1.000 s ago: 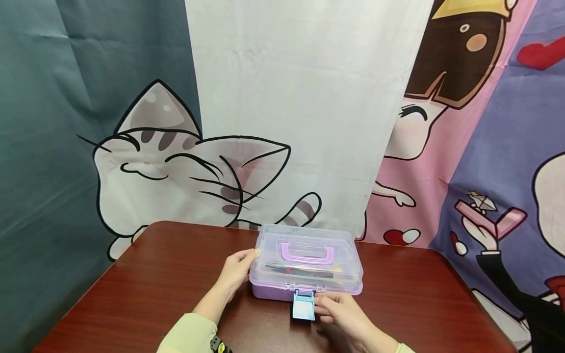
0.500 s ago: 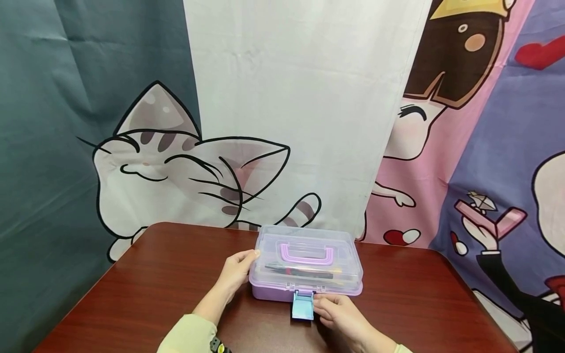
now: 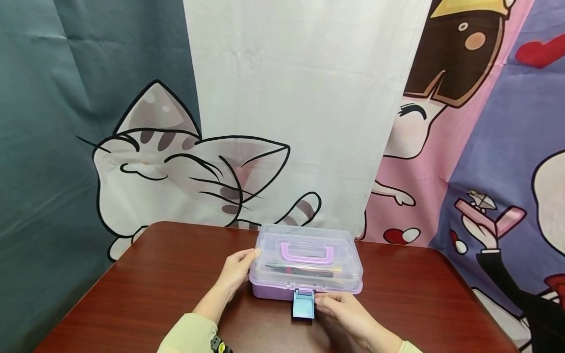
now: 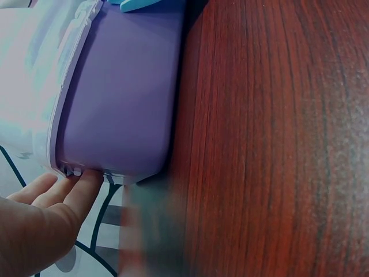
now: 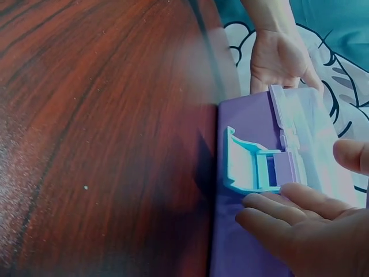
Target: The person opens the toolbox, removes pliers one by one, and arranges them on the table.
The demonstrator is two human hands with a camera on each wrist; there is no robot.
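A storage box (image 3: 309,262) with a purple base, clear lid and purple carry handle (image 3: 307,254) stands on the table, its lid down. Slim pen-like items (image 3: 304,270) show through the lid. The blue latch (image 3: 303,304) at the front is flipped out from the lid. My left hand (image 3: 237,268) rests against the box's left end; in the left wrist view its fingers (image 4: 83,193) lie nearly straight there. My right hand (image 3: 342,314) is beside the latch, fingertips at its right edge. In the right wrist view those fingers (image 5: 277,216) are extended, thumb apart.
The brown wooden table (image 3: 167,274) has rounded far corners. Behind it hangs a cloth backdrop (image 3: 287,98) printed with cartoon figures, close to the far edge. A dark wristband (image 3: 218,344) shows at the left sleeve.
The latch and right fingers shift only very slightly while the latch stays flipped out. The left hand and the box keep their place.
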